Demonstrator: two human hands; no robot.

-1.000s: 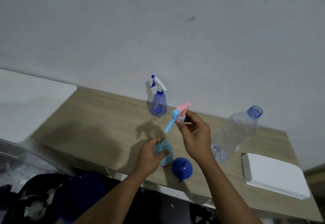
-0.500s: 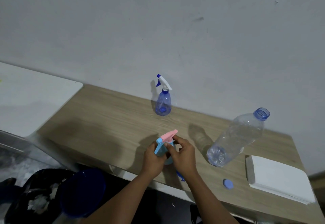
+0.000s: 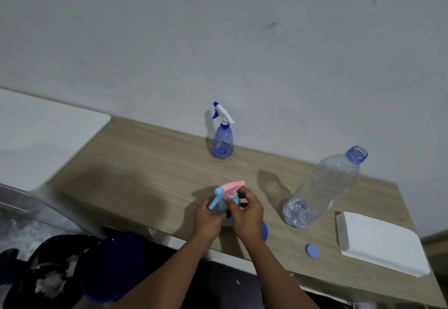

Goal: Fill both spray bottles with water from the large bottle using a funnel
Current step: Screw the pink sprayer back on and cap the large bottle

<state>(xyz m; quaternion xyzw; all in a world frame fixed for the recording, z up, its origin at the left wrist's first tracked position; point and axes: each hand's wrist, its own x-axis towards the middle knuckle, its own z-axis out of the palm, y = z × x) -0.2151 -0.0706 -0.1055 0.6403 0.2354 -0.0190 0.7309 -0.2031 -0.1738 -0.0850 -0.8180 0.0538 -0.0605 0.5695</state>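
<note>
Both hands meet at the near edge of the tabletop (image 3: 150, 163), around the light blue spray bottle (image 3: 233, 208): the left hand (image 3: 209, 219) is wrapped round its body, and the right hand (image 3: 247, 214) pinches the collar under the pink and blue trigger head (image 3: 229, 188) with its fingertips. That reads as the head being screwed on, which suggests this bottle has had its water. The funnel (image 3: 264, 230) lies just behind the right wrist, mostly hidden. Standing capped against the wall at the far edge is the dark blue spray bottle (image 3: 222, 142); whether it holds water cannot be told. Toward the right end, the large bottle (image 3: 322, 191) stands uncapped and looks nearly empty, its cap (image 3: 312, 251) lying apart near the front edge beside a stack of white paper (image 3: 380, 243). Next, the collar wants turning until snug while the left hand stops the body spinning.
</note>
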